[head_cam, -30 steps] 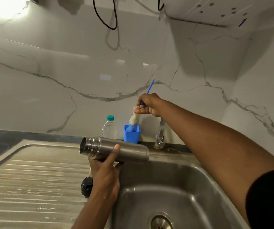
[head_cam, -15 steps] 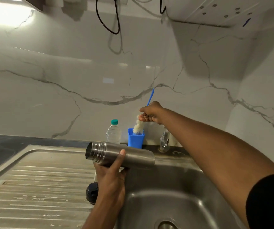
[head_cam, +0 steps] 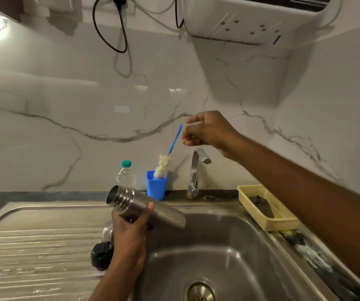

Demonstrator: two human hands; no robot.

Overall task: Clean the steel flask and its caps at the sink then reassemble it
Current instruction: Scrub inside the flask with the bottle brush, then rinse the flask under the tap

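The right hand, which before gripped the brush low on its handle, has loosened its fingers and moved up beside the handle's tip, leaving the brush leaning in the blue cup, while the flask now tilts with its mouth higher.

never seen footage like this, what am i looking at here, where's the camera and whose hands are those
No machine here: these are a person's two bare hands, filmed by one wide-angle camera worn on the head, looking forward and down, so the arms reach in from the picture's edges. The scene is a steel sink. The left hand grips an open steel flask, tilted. The right hand is up by the tip of a blue-handled bottle brush that stands in a blue cup; its fingers look relaxed, not gripping. A black cap lies on the draining board. Behind are a water bottle, a tap and a yellow basket.
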